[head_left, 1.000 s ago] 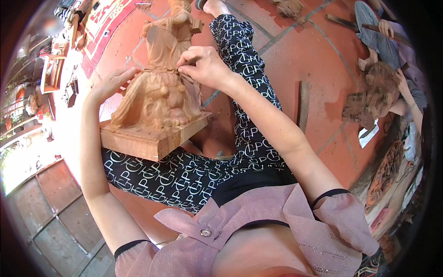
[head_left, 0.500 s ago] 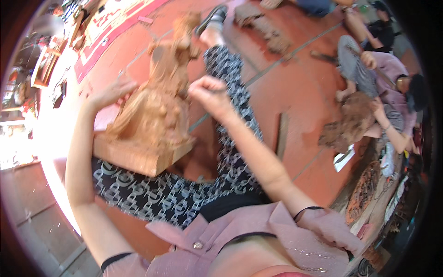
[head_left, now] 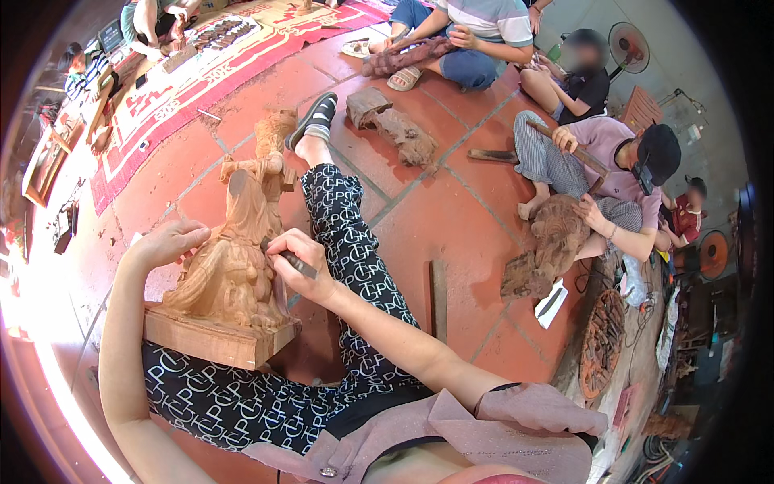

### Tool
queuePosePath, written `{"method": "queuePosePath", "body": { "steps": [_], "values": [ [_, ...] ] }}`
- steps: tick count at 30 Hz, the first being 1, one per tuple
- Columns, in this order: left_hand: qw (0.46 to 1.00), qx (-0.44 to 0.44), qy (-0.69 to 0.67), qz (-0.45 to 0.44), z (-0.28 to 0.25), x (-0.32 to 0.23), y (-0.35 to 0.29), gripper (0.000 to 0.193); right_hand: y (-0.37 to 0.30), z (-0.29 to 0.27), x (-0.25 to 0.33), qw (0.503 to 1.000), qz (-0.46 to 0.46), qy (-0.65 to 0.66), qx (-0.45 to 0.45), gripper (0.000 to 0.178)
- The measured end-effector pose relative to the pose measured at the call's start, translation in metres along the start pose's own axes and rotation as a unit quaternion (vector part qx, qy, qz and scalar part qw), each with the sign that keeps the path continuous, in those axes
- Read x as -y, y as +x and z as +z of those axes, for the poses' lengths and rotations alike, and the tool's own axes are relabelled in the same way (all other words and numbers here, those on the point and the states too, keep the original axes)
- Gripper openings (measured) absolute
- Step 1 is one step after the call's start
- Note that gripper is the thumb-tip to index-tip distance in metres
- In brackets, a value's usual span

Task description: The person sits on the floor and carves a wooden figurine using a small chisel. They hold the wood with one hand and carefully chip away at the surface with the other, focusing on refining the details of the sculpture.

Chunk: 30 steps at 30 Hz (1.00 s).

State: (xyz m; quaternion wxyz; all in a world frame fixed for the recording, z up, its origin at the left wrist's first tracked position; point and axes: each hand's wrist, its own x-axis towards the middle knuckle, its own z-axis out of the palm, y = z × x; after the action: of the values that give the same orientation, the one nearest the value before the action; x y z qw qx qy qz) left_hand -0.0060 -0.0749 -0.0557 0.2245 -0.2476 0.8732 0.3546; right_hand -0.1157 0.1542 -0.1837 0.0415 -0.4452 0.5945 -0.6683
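Note:
A light-brown wooden figure carving (head_left: 242,266) on a thick square base stands upright against my patterned trouser leg. My left hand (head_left: 173,242) lies along the carving's left side, fingers stretched out. Some of those fingertips are hidden by the folds of the wood. In my right hand (head_left: 310,256), closed around it, is a short dark carving chisel (head_left: 299,264). Its tip meets the right side of the figure at mid height, though the exact contact is partly covered by my fingers.
A dark wooden bar (head_left: 438,298) lies on the red tiles to the right. Beyond my foot is a rough wood piece (head_left: 391,129). A co-worker in a cap (head_left: 613,165) works on another carving (head_left: 552,242) at right. A round tray of tools (head_left: 603,343) is nearby.
My view has tilted up and steadied, so the scene sits lower. My right hand with the chisel has moved down and left, closer against the carving. My left hand stays beside it.

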Motion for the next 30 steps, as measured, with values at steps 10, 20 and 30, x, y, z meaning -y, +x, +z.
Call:
{"method": "queuePosePath", "body": {
  "steps": [10, 20, 30],
  "values": [
    [1.0, 0.019, 0.004, -0.008, -0.002, 0.0, 0.0, 0.048, -0.004, 0.011, -0.01, 0.983, 0.18, 0.022, 0.032, 0.019],
    [1.0, 0.023, 0.017, -0.003, -0.003, 0.002, 0.004, 0.044, -0.01, 0.014, -0.025, 0.951, 0.263, 0.163, 0.023, 0.013],
    [0.999, -0.001, 0.035, -0.017, -0.003, -0.005, -0.002, 0.045, -0.011, 0.02, -0.009, 0.957, 0.257, 0.133, -0.01, 0.014]
  ]
}}
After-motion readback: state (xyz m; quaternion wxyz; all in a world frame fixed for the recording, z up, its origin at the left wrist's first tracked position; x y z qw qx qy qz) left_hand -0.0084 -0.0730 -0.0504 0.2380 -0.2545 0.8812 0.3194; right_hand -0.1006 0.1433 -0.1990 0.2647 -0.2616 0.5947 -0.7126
